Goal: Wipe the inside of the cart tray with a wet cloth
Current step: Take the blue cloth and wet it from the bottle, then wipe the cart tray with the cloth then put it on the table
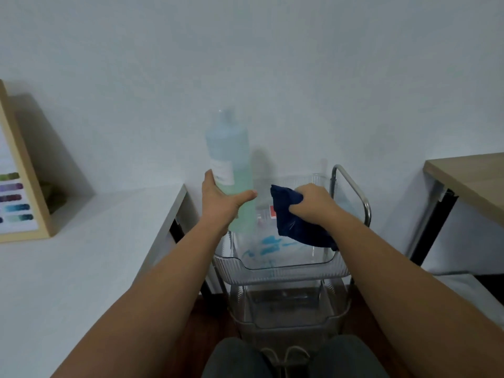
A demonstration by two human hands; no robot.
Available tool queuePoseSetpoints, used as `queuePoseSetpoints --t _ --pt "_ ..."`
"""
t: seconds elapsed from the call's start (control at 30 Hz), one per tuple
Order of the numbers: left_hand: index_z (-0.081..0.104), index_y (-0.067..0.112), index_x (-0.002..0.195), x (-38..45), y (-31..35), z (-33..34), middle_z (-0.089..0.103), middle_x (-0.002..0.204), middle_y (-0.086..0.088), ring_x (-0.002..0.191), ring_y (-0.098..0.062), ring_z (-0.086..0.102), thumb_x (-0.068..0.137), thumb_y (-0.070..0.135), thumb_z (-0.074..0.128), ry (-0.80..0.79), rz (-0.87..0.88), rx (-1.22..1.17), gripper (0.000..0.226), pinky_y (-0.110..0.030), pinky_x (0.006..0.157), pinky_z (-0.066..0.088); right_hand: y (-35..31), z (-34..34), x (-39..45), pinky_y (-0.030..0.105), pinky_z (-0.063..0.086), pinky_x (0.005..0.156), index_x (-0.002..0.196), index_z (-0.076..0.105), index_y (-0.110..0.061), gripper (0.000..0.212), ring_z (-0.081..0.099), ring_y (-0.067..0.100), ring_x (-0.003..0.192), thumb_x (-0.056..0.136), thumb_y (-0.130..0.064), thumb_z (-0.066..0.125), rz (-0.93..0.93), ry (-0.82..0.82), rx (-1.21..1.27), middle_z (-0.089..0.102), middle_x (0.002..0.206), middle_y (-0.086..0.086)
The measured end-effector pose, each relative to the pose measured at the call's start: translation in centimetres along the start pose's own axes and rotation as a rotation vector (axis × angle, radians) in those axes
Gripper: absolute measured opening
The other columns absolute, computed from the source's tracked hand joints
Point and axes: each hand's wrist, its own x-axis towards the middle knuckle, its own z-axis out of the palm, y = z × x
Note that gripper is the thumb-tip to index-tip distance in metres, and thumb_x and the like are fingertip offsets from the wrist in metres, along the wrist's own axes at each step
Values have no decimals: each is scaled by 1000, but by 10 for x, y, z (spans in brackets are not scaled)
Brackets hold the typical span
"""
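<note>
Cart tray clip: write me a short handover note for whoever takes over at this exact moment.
Left hand holds the tall clear plastic bottle of pale blue-green liquid upright above the tray's left edge.
Right hand grips the bunched dark blue cloth over the clear plastic top tray of the cart.
Blue smears lie on the tray floor; a small red item sits at its far side.
Done: nothing visibly wiped.
Left: set the bottle aside and wipe the tray inside. I cannot tell whether the cloth is wet.
</note>
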Motion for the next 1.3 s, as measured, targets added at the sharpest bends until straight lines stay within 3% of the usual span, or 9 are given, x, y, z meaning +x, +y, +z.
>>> queuePoseSetpoints --t 0.13,0.33,0.47,0.6,0.83,1.0,1.1,1.2,1.3 --pt "50 21 115 13 -23 9 59 119 -5 103 -26 62 37 38 91 -18 -10 235 90 -44 74 59 18 11 8 24 38 48 60 52 -15 17 55 19 59 76 -11 56 79 -27 31 57 61 3" --pt "50 20 120 35 -58 28 63 113 0 101 -24 62 48 19 93 -24 -121 299 84 -42 81 57 40 3 24 30 45 58 67 59 -11 7 58 21 64 74 -12 59 186 84 304 59 65 4" --pt "44 22 120 46 -69 30 56 103 4 91 -21 54 50 21 93 34 -179 376 85 -29 64 46 47 -1 30 28 45 57 67 62 -15 8 59 19 65 75 -14 59 163 103 276 61 66 3" --pt "45 20 118 55 -79 27 51 98 5 87 -19 50 49 20 94 123 -202 388 85 -28 66 40 58 -2 35 27 40 52 64 57 -10 12 56 19 61 75 -15 57 158 169 203 58 63 5" --pt "42 18 124 57 -83 26 50 98 6 86 -20 49 50 21 94 96 -228 395 90 -20 47 30 66 -12 37 34 38 60 73 58 -15 8 53 21 65 72 -21 53 285 276 557 55 69 7" --pt "43 19 124 54 -79 26 52 100 6 89 -20 51 49 21 94 98 -208 374 91 -21 50 35 60 -19 32 34 41 63 80 60 -11 12 55 20 71 73 -19 54 257 319 708 56 76 6" --pt "44 23 121 50 -71 32 59 108 7 97 -19 58 45 23 95 89 -108 291 91 -31 71 53 56 -33 35 34 42 65 97 58 9 33 54 19 74 75 -15 55 223 384 786 56 80 7" --pt "47 22 118 43 -55 50 65 112 6 100 -16 64 43 24 95 -15 -45 171 89 -32 77 57 49 -47 37 34 38 63 80 57 -1 16 48 18 72 74 -15 53 177 425 732 50 76 6" --pt "48 22 119 39 -43 68 65 110 7 98 -11 65 44 24 96 -95 -20 129 89 -16 63 53 47 -45 38 23 37 48 69 53 -11 14 47 16 55 82 -16 52 130 436 365 51 63 8"
